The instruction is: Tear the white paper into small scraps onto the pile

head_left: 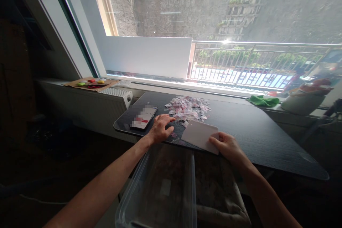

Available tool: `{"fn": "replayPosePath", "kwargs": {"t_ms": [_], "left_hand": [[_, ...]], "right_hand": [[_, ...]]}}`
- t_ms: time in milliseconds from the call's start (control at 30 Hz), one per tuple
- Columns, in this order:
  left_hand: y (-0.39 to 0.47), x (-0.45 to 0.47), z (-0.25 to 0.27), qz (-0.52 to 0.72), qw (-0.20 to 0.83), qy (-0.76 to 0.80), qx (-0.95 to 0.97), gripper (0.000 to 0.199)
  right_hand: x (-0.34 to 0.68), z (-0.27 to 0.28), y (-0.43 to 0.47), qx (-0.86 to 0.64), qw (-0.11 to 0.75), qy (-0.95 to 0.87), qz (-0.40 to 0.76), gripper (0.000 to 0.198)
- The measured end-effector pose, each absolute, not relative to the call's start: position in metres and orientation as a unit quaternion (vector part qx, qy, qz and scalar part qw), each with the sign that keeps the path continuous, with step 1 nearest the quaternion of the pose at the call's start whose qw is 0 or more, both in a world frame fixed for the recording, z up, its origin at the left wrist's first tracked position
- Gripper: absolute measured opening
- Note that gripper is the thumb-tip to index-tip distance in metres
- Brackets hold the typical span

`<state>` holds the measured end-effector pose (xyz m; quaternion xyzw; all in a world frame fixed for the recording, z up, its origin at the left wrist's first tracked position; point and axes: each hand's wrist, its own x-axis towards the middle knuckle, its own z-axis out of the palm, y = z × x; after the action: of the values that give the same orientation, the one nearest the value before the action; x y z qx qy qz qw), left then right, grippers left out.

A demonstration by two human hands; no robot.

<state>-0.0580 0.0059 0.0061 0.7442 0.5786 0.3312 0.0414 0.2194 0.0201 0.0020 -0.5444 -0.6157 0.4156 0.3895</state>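
Observation:
A heap of pale pink and white paper scraps (188,108) lies on the dark tabletop (240,124). My left hand (160,128) is at the heap's near left side, its fingers apart and holding nothing. In my right hand (227,144) is a flat white plastic scraper (200,135), pinched between thumb and fingers at its right end. The scraper is tilted just in front of the heap, close to the table's near edge. A few loose scraps (174,134) sit between my left hand and the scraper. Left of my left hand lies a phone (144,118) with its screen lit.
Below the table's near edge stands a clear plastic bin (157,188). A radiator (114,96) is at the left, with cardboard and small coloured items on the sill. A green cloth (263,101) and a white pot (306,101) sit on the right sill beneath the window.

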Motion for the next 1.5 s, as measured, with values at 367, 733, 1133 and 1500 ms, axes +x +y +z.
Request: {"fn": "replayPosePath", "kwargs": {"t_ms": [367,733,1133,1500], "left_hand": [[0.006,-0.059,0.007,0.332,0.046,0.574,0.747,0.038],[0.006,-0.059,0.006,0.333,0.051,0.578,0.743,0.037],[0.008,-0.059,0.006,0.347,0.051,0.579,0.736,0.037],[0.007,-0.059,0.007,0.366,0.065,0.577,0.727,0.036]], "right_hand": [[0.211,0.004,0.015,-0.504,0.392,-0.585,0.5,0.024],[0.2,0.015,0.003,-0.48,0.415,-0.556,0.536,0.031],[0.174,0.017,0.007,-0.479,0.451,-0.616,0.433,0.025],[0.175,0.014,0.015,-0.486,0.462,-0.603,0.433,0.028]]}}
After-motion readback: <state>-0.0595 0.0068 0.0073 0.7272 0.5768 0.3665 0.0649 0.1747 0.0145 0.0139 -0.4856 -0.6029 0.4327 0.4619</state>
